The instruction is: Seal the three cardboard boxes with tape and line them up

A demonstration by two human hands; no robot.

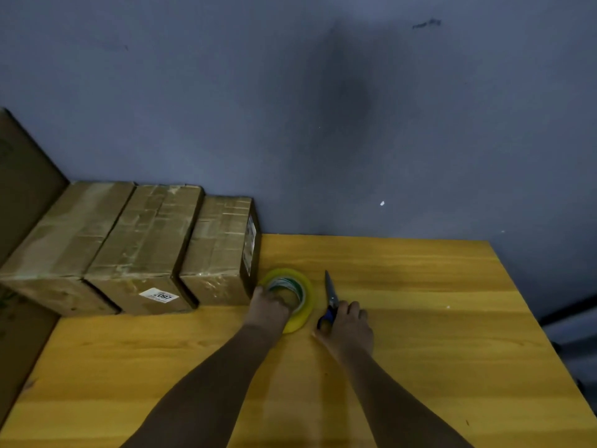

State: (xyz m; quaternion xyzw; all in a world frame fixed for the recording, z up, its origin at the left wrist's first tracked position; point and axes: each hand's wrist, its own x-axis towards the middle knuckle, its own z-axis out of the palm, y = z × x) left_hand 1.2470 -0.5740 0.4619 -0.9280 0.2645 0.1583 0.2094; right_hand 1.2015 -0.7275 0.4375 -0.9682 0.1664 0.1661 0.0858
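Observation:
Three taped cardboard boxes stand side by side at the table's back left: the left box (61,240), the middle box (145,244) with a white label on its front, and the right box (219,247). A yellowish roll of clear tape (302,294) lies flat just right of the right box. My left hand (269,307) grips the roll's near left rim, fingers curled into its core. Blue-handled scissors (330,297) lie to the right of the roll, blades pointing away. My right hand (347,326) holds their handle against the table.
The yellow wooden table (420,318) stands against a grey-blue wall (355,124). A large brown cardboard sheet (22,195) leans at the far left behind the boxes. Dark objects (571,321) sit past the table's right edge.

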